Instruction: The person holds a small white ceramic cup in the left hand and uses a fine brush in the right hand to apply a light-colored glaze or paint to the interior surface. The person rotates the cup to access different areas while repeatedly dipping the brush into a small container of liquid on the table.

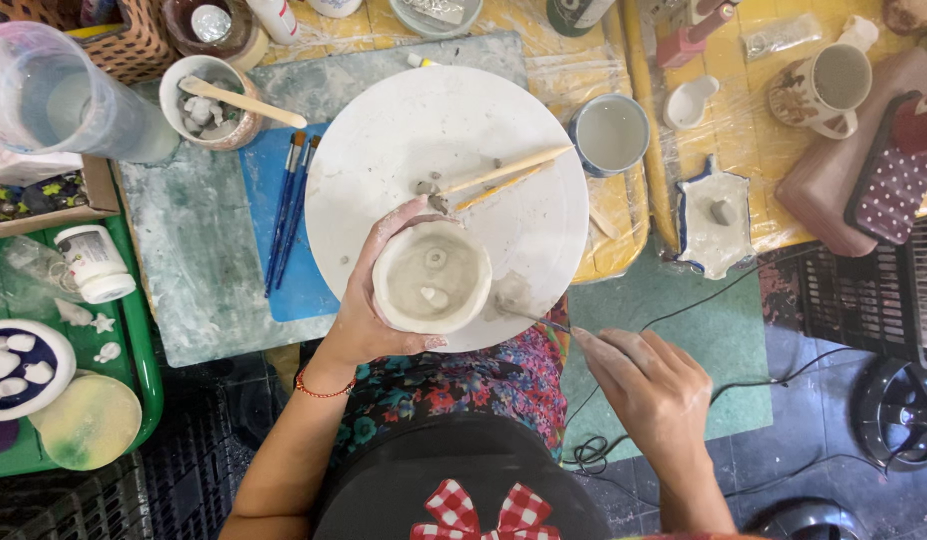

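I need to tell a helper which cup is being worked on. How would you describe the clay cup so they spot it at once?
Start at the big round white board in the middle of the table. At its near edge, the left hand cradles the clay cup. Unlike the glazed, handled mugs to the right, it is raw, pale grey, handleless, with an uneven pinched rim.

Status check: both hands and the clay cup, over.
Left hand grips clay cup over white round board. Right hand holds thin tool, tip at cup's side. Two wooden sticks lie behind, apart.
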